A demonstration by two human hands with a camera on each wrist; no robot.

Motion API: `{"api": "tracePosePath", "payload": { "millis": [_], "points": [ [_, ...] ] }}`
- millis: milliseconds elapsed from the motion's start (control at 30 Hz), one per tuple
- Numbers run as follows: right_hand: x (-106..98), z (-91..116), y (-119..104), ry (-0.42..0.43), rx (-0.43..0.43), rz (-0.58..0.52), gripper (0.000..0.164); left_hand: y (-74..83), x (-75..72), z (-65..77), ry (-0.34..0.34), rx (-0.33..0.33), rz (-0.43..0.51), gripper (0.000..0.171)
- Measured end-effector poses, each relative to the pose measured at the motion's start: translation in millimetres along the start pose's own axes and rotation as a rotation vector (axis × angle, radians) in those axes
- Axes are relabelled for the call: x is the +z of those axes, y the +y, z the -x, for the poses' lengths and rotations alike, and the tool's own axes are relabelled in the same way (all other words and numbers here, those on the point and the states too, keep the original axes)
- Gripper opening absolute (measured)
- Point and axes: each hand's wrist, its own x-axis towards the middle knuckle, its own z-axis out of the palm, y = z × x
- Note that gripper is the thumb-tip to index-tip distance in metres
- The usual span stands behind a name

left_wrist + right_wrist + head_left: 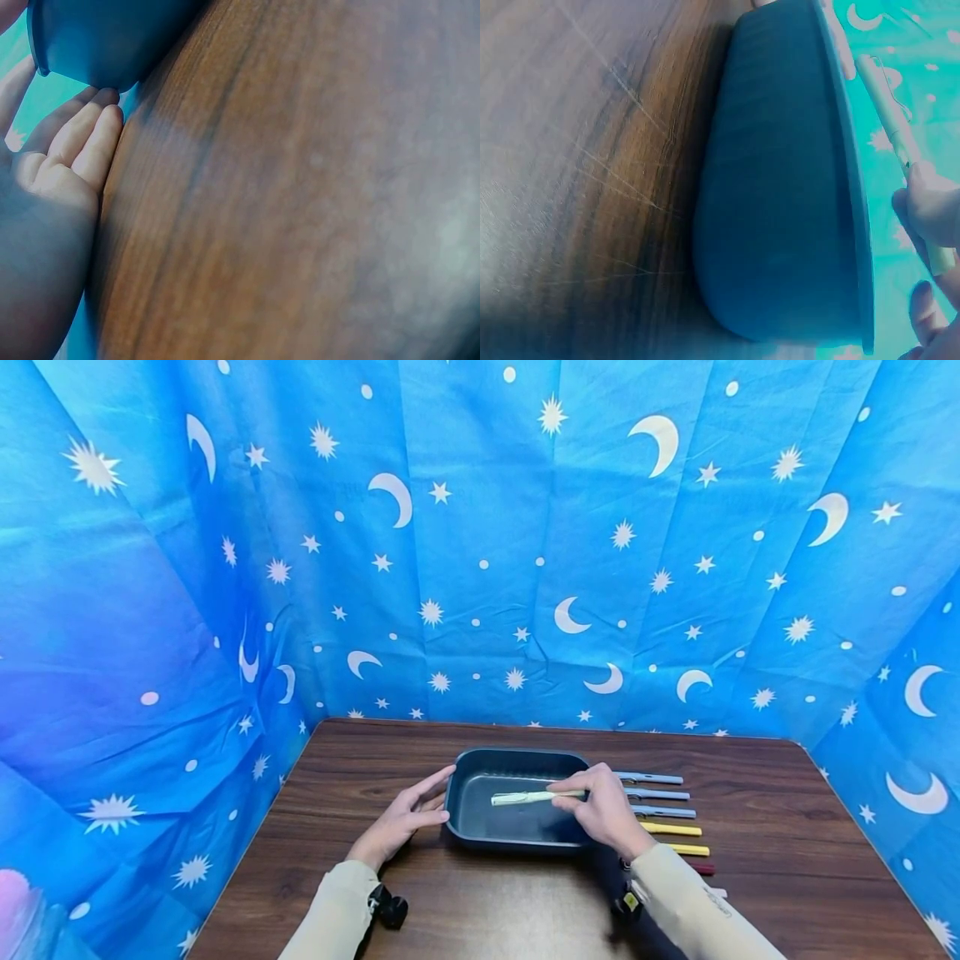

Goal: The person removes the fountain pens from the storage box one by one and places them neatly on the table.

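My right hand (pixel 602 810) pinches a pale green pen (pixel 517 797) with a wire clip between thumb and fingers. The pen lies level over the dark rectangular tray (pixel 480 839), pointing left. In the right wrist view the pen (pixel 889 112) shows above the tray's rim. At the tray's left end, my left hand (pixel 405 817) has its fingers extended and its thumb at the rim. The left wrist view has those fingertips (pixel 109 97) right at the tray's outer wall (pixel 112 45).
Right of the tray lies a column of pens: light blue pens (pixel 651 778), two yellow pens (pixel 678 831), a dark red pen (pixel 703 868) and a whitish one (pixel 718 892), partly behind the right forearm. A blue star-and-moon cloth (pixel 480 527) hangs behind the wooden table (pixel 360 760).
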Motion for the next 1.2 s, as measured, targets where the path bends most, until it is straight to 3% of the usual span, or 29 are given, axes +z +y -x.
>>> {"api": "tracePosePath", "payload": {
  "millis": [533,1067,1200],
  "points": [
    [-26.3,18.9,9.9,-0.008,0.164,-0.208,0.016,1.9,-0.9,-1.4,-0.015,0.021,-0.017,0.071],
    [-44.7,43.0,14.3,0.044,0.257,-0.269,0.015,3.9,1.4,1.4,-0.019,0.005,-0.001,0.071],
    [-53.5,51.7,17.0,0.072,0.279,-0.239,0.015,3.1,0.9,0.9,-0.023,0.007,0.003,0.071]
  ]
}}
